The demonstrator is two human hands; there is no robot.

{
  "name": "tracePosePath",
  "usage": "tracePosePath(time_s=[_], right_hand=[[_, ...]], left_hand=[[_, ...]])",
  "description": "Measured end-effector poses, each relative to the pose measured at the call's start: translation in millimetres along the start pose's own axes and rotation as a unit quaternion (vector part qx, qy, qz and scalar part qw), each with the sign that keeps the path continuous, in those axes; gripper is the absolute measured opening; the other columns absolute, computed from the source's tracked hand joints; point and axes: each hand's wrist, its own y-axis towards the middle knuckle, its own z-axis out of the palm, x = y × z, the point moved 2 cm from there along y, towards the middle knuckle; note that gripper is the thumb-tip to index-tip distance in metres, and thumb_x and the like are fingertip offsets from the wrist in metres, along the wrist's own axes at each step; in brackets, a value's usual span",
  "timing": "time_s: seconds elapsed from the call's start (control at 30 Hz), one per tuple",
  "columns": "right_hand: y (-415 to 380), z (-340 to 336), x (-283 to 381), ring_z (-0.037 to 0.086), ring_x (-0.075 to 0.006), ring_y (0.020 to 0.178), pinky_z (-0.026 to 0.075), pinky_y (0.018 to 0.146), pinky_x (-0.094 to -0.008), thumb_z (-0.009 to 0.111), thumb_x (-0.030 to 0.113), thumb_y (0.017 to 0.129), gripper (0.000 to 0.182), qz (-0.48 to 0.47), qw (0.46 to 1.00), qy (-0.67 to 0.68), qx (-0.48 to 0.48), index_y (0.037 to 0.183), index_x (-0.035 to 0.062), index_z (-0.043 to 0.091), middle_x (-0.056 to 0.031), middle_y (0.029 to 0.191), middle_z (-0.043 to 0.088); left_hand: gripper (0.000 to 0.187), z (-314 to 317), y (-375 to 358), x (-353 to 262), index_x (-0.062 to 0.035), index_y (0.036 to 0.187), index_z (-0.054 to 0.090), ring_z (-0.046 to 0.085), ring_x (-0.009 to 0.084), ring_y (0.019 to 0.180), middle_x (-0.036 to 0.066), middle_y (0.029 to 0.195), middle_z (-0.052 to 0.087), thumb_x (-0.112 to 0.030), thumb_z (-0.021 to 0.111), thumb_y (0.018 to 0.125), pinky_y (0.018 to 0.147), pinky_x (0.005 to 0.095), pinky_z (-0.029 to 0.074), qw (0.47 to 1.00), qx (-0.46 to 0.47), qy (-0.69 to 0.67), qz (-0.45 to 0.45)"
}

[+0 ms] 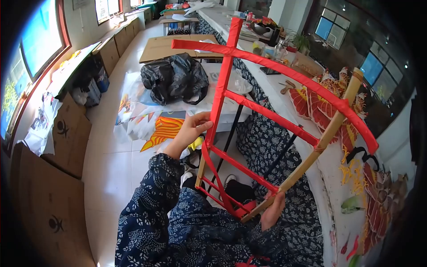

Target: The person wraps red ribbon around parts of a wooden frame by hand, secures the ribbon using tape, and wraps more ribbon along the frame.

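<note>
A wooden frame (222, 89) stands tilted in front of me, much of it wrapped in red ribbon. Its long curved top bar and left upright are red, while the right upright shows bare wood over most of its length. My left hand (195, 127) closes on the left upright, thumb and fingers at the lower end of its wrapped part. Below this hand bare wood shows, and a loose red ribbon (218, 178) hangs down to the bottom of the frame. My right hand (272, 210) grips the right upright near its lower end; its fingers are partly hidden.
A black plastic bag (174, 78) lies on a low table ahead, with flat cardboard (158, 48) behind. Along my right runs a long counter (318, 167) bearing red-and-yellow decorated pieces (311, 104), scissors (287, 86) and jars. Cardboard boxes (49, 209) line the left side.
</note>
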Motion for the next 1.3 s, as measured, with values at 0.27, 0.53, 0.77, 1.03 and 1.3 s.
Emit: tracePosePath(time_s=[0.27,0.53,0.77,1.03,1.3], right_hand=[[3,17,-3,0.044,-0.0108,0.073,0.037,0.070,-0.0254,0.040,0.037,0.102,0.035,0.010,1.000,-0.017,0.022,0.104,0.0038,0.047,-0.0010,0.081,0.047],[3,42,-14,0.043,-0.0088,0.067,0.036,0.060,-0.0227,0.040,0.036,0.102,0.030,-0.013,0.996,-0.077,0.034,0.106,0.0065,0.046,-0.0003,0.079,0.047],[35,53,-34,0.042,-0.0079,0.065,0.035,0.057,-0.0217,0.041,0.035,0.102,0.029,0.001,0.998,-0.047,0.043,0.105,0.0069,0.046,0.0003,0.077,0.046],[134,93,-82,0.040,-0.0071,0.058,0.031,0.052,-0.0207,0.045,0.035,0.100,0.026,0.111,0.993,0.021,0.024,0.096,0.0096,0.048,0.0015,0.069,0.044],[241,143,-195,0.042,-0.0082,0.054,0.031,0.048,-0.0211,0.047,0.036,0.099,0.025,0.219,0.968,0.051,0.107,0.095,0.0104,0.050,0.0008,0.063,0.044]], left_hand=[[0.032,-6,-46,26,0.0016,0.116,0.057,0.063,0.0127,0.092,0.006,0.099,0.066,-0.017,0.064,0.091,0.085,0.0280,0.048,0.980,-0.185,0.068,0.015],[0.029,44,-71,80,0.0004,0.095,0.056,0.065,0.0155,0.073,0.005,0.075,0.064,-0.023,0.071,0.085,0.066,0.0293,0.051,0.941,-0.207,0.237,-0.122],[0.024,38,-75,130,0.0016,0.094,0.055,0.064,0.0168,0.066,0.007,0.072,0.063,-0.016,0.068,0.084,0.061,0.0286,0.050,0.932,-0.238,0.244,-0.125],[0.014,-32,-68,169,-0.0016,0.095,0.055,0.059,0.0095,0.064,0.003,0.077,0.064,-0.012,0.063,0.088,0.057,0.0229,0.046,0.919,-0.346,-0.083,-0.167],[0.015,-90,-35,201,-0.0008,0.097,0.059,0.056,0.0079,0.059,0.001,0.075,0.061,-0.016,0.059,0.094,0.049,0.0204,0.043,0.907,-0.379,-0.059,-0.176]])
